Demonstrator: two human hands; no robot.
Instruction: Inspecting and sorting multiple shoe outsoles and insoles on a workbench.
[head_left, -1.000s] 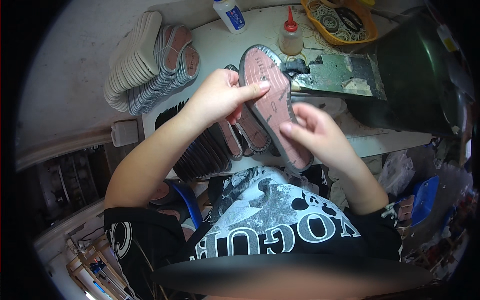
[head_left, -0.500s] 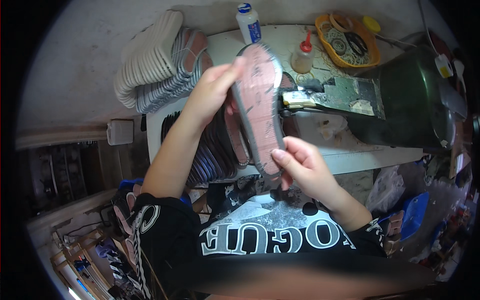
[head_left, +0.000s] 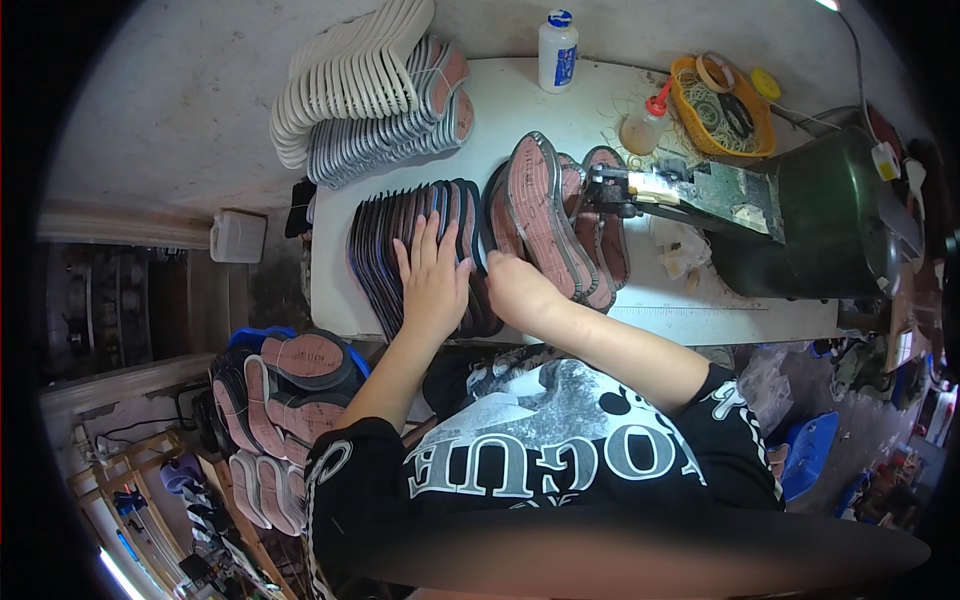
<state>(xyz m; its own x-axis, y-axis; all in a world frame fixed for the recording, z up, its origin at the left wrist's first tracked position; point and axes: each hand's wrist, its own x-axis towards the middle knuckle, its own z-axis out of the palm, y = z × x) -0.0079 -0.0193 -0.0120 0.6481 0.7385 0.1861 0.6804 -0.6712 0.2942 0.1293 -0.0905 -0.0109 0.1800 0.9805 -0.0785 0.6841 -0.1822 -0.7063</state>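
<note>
**Left hand (head_left: 435, 283) and right hand (head_left: 520, 292) at the dark soles (head_left: 375, 262)**

The dark soles are stood in a row by the table's (head_left: 500, 105) front left corner. The left hand is laid over them, fingers spread apart, forearm angled up from the front edge. The right hand is bent in at the row's right end, fingers curled; whether a sole is gripped cannot be told. Pink soles (head_left: 538, 200) are piled just beside it.
</note>
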